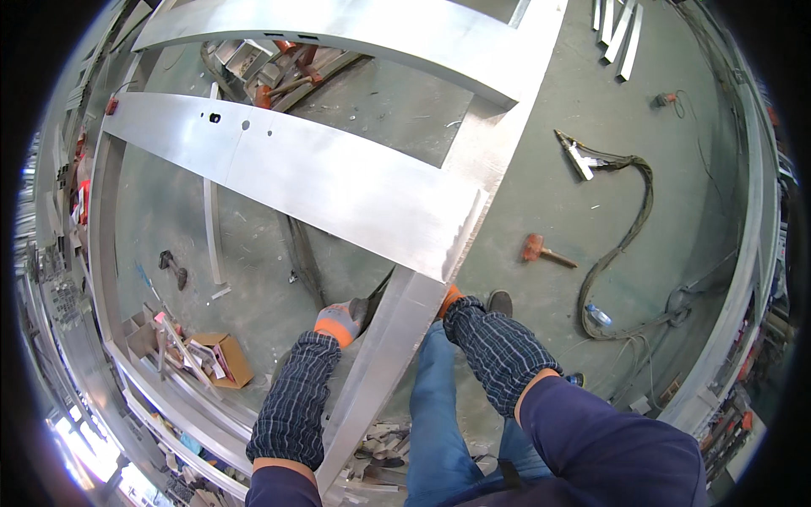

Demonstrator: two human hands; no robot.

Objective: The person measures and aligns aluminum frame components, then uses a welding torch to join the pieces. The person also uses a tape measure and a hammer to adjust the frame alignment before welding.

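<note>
My left hand (337,321), in a grey and orange glove, is beside the inner side of a silver metal beam (372,359). Its fingers look curled at a dark, slim thing (377,293) that runs up toward the frame; its kind is unclear. On the beam's other side is my right hand (454,297), in an orange glove, at the outer edge near the corner joint. Most of its fingers are hidden behind the metal. A wide silver crosspiece (338,182) with several holes meets the beam just beyond both hands.
Right of the frame, a mallet (545,251) and a thick cable (621,241) with a tool end (578,160) lie on the floor. Left are a cardboard box (226,359) and a dark tool (173,269). Metal tubes (623,42) lie far right.
</note>
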